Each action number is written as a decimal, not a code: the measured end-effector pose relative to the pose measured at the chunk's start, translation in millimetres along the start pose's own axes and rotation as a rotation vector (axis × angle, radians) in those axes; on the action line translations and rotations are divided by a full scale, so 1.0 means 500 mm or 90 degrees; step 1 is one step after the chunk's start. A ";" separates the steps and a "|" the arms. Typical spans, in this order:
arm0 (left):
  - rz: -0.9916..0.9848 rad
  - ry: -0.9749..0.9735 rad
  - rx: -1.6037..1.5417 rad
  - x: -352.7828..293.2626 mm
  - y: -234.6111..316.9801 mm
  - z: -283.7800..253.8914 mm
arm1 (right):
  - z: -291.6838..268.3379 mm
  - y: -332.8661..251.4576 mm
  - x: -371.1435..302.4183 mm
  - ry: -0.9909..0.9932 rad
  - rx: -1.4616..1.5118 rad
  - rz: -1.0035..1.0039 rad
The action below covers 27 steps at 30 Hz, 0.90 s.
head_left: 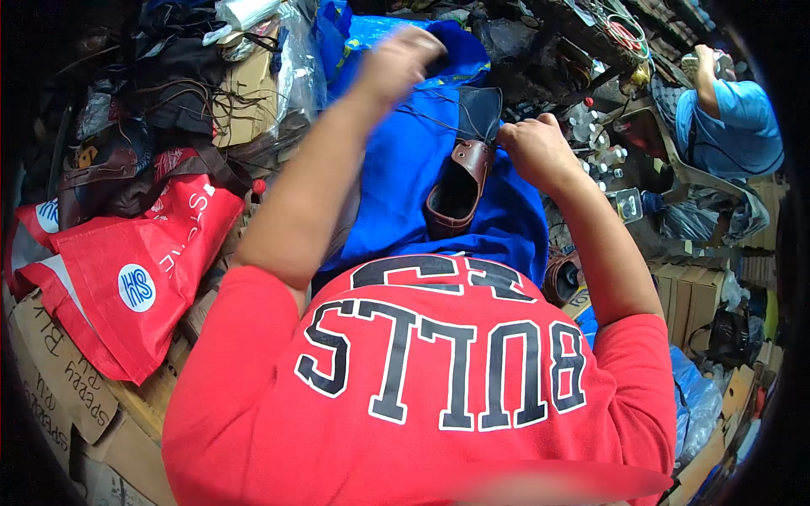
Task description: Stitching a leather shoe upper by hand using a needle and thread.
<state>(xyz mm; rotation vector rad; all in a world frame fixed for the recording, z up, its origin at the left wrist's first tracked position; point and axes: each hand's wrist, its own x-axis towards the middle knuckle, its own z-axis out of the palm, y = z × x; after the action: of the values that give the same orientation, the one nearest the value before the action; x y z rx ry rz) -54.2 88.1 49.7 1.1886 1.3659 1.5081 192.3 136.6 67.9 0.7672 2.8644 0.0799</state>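
Note:
A dark brown leather shoe (456,192) rests on blue cloth (384,181) over my lap, its opening toward me. Its dark tongue (479,111) stands up at the far end, and thin dark cord (422,115) trails from there to the left. My right hand (540,150) is closed just right of the shoe's far end; what its fingers grip, if anything, is hidden. Raised at the upper middle, my left hand (403,61) is smeared by motion, so its fingers cannot be made out. It is over a bright blue plastic bag (354,38).
Left, a red bag (160,278) lies beside cardboard boxes (63,371) and another dark brown shoe (99,179). Several clear bottles (601,152) stand to the right. Farther right, a person in a blue shirt (732,126) sits near stacked cardboard (688,291).

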 end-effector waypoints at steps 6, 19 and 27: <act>-0.023 -0.170 0.491 0.014 -0.121 0.197 | 0.022 -0.009 0.001 -0.055 -0.030 0.059; 0.068 -0.122 0.498 0.009 -0.184 0.202 | 0.037 0.048 -0.187 0.015 0.090 0.078; 0.035 -0.124 0.030 0.015 -0.070 0.134 | 0.014 0.097 -0.212 0.407 0.845 0.307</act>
<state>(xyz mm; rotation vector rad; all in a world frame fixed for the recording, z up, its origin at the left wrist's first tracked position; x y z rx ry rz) 6.5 118.3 15.3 1.3749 1.2530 1.3636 307.7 125.9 82.0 1.8475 2.8370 -1.9579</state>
